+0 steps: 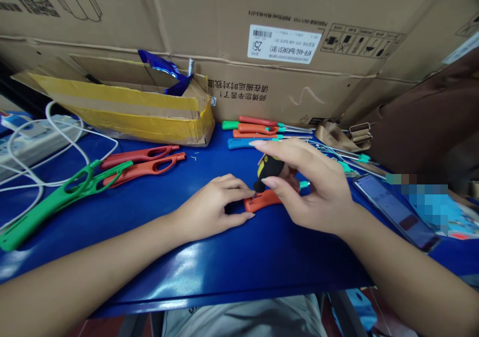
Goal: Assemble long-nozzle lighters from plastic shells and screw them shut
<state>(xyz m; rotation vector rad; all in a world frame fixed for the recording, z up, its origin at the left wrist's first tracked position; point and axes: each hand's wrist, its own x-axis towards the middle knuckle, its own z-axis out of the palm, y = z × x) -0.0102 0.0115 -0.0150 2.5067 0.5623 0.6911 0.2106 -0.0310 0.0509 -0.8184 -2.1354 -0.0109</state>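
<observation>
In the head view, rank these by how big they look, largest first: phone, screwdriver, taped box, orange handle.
1. Taped box
2. Phone
3. Orange handle and screwdriver, unranked: the right hand hides part of each.

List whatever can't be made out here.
All in the head view:
Screwdriver: handle partly covered by the right hand.
Orange casing: partly hidden by the same hand.
Phone: screen text blurred.
Box: lower contents behind its front wall.
Power strip: cut off by the left edge.
</observation>
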